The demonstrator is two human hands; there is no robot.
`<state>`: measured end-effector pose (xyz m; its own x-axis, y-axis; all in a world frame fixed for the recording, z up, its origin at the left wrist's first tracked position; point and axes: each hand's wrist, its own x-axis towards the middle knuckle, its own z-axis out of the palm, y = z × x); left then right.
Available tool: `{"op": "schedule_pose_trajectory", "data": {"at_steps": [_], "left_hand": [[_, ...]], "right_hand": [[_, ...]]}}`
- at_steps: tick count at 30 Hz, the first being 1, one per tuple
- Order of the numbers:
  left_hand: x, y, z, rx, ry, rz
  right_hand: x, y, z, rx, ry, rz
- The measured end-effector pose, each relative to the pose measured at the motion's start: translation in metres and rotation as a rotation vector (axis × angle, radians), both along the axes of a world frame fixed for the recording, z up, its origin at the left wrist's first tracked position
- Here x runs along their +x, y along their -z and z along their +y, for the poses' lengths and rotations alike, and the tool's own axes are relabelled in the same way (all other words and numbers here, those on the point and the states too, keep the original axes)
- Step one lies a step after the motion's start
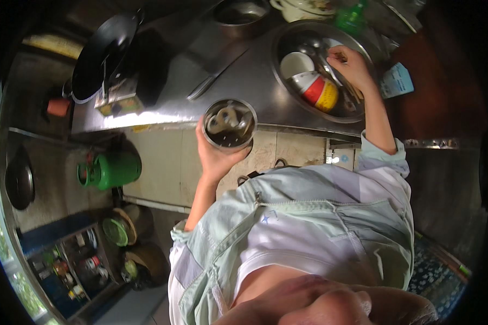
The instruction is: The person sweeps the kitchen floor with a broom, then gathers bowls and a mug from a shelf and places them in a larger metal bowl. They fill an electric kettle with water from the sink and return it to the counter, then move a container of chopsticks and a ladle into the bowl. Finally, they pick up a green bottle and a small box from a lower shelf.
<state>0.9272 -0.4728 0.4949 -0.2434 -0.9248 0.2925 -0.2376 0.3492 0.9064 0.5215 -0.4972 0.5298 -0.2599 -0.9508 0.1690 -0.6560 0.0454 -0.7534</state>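
Note:
My left hand [216,156] is wrapped around a round stainless steel container [254,122] at the counter's front edge. Inside it are pale, rounded pieces [227,118] that I cannot identify. Over the right side of a wide metal basin [277,67] is my right hand [349,69], its fingers curled. A metal utensil handle [332,76] lies close below those fingers; whether they grip anything is unclear. The basin holds a white bowl [297,65], a red, yellow and silver rounded vessel [318,91], wooden chopsticks [356,94] and several metal utensils.
A knife [211,79] lies on the steel counter [166,95], left of the basin. A black wok [101,57] leans at the far left beside a box [120,103]. Behind stand a metal pot [242,18] and a green bottle [351,18]. Below is a green gas cylinder [116,170].

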Motion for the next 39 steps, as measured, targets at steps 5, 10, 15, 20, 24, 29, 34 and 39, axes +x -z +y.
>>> {"op": "schedule_pose_trajectory", "data": {"at_steps": [5, 10, 15, 20, 24, 29, 34, 39], "left_hand": [[0.005, 0.005, -0.004, -0.239, -0.005, -0.082], [0.014, 0.003, -0.004, -0.350, -0.010, -0.135], [0.025, 0.003, -0.004, -0.373, 0.001, -0.117], [0.033, -0.002, -0.002, -0.231, -0.008, -0.063], [0.029, -0.022, -0.012, 0.062, 0.092, -0.114], [-0.020, -0.059, -0.060, 0.003, 0.243, -0.382], [-0.119, -0.087, -0.115, -0.307, 0.422, -0.951], [-0.209, -0.100, -0.130, -0.427, 0.524, -1.345]], "right_hand": [[0.123, -0.056, 0.031, 0.036, -0.371, -0.204], [0.194, -0.070, 0.043, 0.046, -0.586, -0.234], [0.226, -0.063, 0.036, -0.238, -0.719, 0.127], [0.210, -0.056, 0.042, -0.234, -0.431, -0.055], [0.189, -0.032, 0.066, -0.017, -0.293, -0.233], [0.167, 0.001, 0.111, 0.135, -0.338, -0.275], [0.152, 0.021, 0.140, 0.100, -0.296, -0.240], [0.133, 0.028, 0.166, 0.030, -0.248, -0.220]]}}
